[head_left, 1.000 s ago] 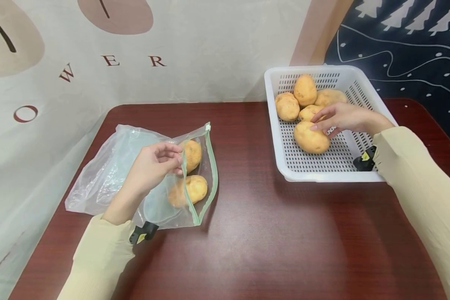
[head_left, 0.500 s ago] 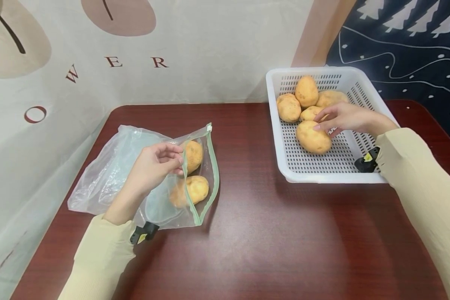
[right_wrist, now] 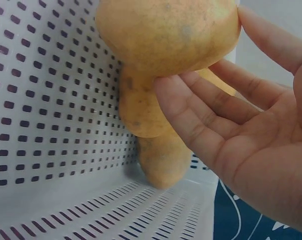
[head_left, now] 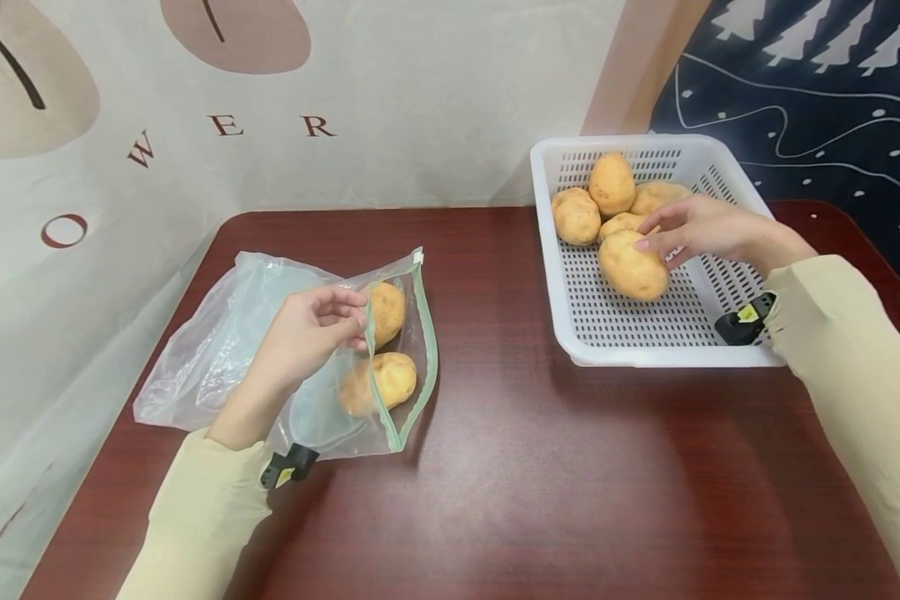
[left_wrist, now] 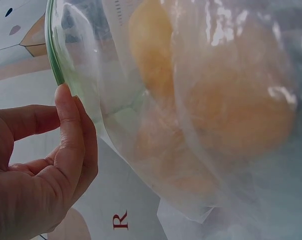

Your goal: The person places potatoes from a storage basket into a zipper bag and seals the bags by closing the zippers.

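On the left of the head view, my left hand [head_left: 303,333] pinches the green-edged rim of a clear zip bag [head_left: 322,400] between thumb and fingers, and the bag's mouth gapes to the right. Two potatoes lie inside it, an upper potato [head_left: 387,313] and a lower potato [head_left: 394,378], both partly behind the plastic. Over at the basket, my right hand [head_left: 708,229] holds a potato [head_left: 633,267] between thumb and fingertips. In the right wrist view the fingers reach under this potato [right_wrist: 171,35]. Several more potatoes [head_left: 576,217] lie behind it.
The white perforated basket [head_left: 558,321] stands at the back right of the dark red table [head_left: 510,467]. A printed light curtain [head_left: 420,100] hangs behind the table, with a dark blue tree-patterned cloth [head_left: 810,108] at the right. Both wrists wear black cameras.
My right hand has moved slightly to the right, and the potato it holds has shifted right and up a little with it. My left hand and the bag stay where they were.
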### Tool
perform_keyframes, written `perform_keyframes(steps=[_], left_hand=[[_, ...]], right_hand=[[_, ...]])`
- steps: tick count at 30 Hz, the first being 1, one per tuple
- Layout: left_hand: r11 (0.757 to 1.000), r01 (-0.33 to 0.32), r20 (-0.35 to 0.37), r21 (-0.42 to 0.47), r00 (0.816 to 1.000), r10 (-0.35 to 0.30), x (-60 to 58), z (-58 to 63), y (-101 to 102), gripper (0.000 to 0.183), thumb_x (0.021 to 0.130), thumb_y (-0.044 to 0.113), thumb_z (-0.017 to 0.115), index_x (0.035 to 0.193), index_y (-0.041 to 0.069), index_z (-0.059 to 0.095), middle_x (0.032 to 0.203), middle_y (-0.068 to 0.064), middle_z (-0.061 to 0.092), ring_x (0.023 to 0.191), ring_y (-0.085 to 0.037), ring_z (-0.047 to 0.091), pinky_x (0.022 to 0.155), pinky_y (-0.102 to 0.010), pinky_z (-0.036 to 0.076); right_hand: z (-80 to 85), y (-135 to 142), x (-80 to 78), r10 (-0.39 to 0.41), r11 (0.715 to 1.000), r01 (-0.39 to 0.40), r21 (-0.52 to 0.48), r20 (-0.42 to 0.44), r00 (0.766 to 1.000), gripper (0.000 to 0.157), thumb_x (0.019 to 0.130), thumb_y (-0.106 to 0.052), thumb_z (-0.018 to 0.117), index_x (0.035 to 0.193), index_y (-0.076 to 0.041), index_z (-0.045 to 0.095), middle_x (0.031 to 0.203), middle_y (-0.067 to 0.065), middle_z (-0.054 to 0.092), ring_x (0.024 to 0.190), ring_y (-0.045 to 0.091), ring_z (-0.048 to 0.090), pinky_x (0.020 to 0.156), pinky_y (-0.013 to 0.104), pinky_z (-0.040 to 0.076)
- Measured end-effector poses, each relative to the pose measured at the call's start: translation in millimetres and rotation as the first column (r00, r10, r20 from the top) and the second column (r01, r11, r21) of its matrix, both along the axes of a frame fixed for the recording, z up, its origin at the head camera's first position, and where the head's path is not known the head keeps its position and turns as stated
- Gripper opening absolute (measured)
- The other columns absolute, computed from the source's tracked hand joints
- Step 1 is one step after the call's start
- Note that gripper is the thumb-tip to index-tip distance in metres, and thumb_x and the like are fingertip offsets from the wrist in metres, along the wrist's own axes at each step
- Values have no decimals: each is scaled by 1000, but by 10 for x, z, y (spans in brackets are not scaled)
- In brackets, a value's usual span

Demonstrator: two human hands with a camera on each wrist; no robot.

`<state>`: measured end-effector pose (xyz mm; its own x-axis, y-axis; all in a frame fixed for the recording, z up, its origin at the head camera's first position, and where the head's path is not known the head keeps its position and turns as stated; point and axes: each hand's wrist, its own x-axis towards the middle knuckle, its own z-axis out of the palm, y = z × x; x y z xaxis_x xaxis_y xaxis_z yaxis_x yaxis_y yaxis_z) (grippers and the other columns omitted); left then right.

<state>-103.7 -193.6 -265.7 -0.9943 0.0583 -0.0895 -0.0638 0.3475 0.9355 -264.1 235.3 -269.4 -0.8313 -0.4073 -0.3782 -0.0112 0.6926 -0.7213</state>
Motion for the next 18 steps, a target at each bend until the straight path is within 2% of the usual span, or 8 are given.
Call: perform_keyframes(steps=[6, 12, 18], left_hand=[[1000, -2, 5, -3, 1000, 2, 12, 10, 3, 24, 84, -7, 54, 106, -16, 50, 83, -15, 53, 63, -8, 59, 64, -27, 58], [1000, -4, 9, 11, 1000, 4, 15, 24, -11, 25, 84, -7, 54, 107, -17, 50, 84, -15, 53, 63, -7, 58, 64, -26, 58], [1000, -11, 11, 13, 1000, 11, 14, 20, -33, 25, 85, -7, 53, 107, -18, 49, 84, -14, 53, 64, -7, 58, 64, -26, 58]], right_hand=[[141, 8, 18, -15, 1000, 15, 10, 14, 1000, 54, 86, -22, 64, 124, 9, 42, 117, 16, 45, 83, 15, 56, 72, 33, 57], [294, -2, 21, -58, 998, 58, 7, 11, 998, 56, 85, -25, 66, 124, 7, 43, 102, 6, 57, 80, 15, 58, 71, 32, 57], [440, -46, 52, -89, 996, 89, 5, -9, 996, 59, 84, -29, 66, 125, 6, 43, 98, 5, 58, 80, 17, 59, 71, 30, 57]])
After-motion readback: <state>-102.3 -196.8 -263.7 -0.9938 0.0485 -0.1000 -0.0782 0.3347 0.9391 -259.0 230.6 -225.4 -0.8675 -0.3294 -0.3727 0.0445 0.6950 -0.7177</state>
